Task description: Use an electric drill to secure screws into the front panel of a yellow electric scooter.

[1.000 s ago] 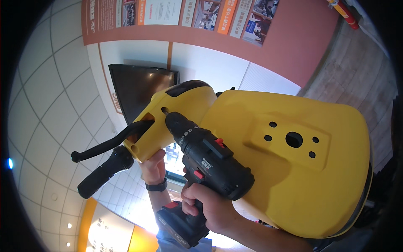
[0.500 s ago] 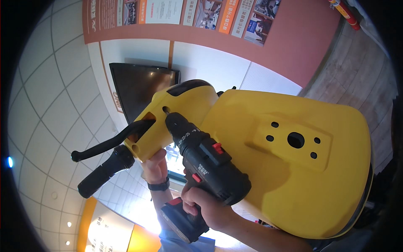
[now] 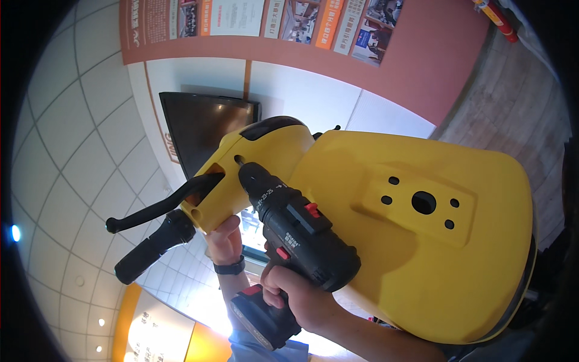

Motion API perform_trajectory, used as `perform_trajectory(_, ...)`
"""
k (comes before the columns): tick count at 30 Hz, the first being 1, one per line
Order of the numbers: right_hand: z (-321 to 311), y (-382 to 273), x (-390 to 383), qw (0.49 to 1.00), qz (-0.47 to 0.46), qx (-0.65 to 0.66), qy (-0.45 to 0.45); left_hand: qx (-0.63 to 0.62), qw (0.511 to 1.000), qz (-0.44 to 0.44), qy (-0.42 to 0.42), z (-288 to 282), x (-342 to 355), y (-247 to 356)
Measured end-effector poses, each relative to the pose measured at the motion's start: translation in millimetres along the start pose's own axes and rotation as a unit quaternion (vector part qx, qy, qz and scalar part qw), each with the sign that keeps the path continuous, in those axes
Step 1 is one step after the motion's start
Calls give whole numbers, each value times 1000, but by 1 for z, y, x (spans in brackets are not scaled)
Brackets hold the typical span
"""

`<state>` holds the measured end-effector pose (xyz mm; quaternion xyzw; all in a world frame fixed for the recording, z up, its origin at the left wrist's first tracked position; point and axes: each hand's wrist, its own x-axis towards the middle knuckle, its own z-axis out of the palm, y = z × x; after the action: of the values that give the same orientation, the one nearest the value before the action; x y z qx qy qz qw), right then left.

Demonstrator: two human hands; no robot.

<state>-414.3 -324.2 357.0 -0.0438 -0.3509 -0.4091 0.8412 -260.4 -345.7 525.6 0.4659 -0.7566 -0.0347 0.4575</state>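
A public hall or showroom interior: white grid ceiling tiles (image 3: 72, 139), a wall-mounted dark screen (image 3: 202, 130), a terracotta band (image 3: 422, 72) lined with display posters (image 3: 289, 21), and recessed ceiling lights (image 3: 99, 323).

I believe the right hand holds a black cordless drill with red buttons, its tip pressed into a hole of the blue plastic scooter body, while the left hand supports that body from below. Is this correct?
Not fully. The head view shows the scooter body is yellow plastic, not blue. The rest stands: the right hand holds the black cordless drill with red buttons, its tip in a hole of that body, and the left hand supports it from below.
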Motion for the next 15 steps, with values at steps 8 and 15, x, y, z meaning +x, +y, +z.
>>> perform_trajectory(8, 3, -7, -2, 999, 6, 36, 15, -1, 1000, 27, -11, 6, -1, -3)
perform_trajectory(15, -1, -6, 0, 998, 43, 49, 4, -4, 1000, 31, -3, 9, 0, -4)
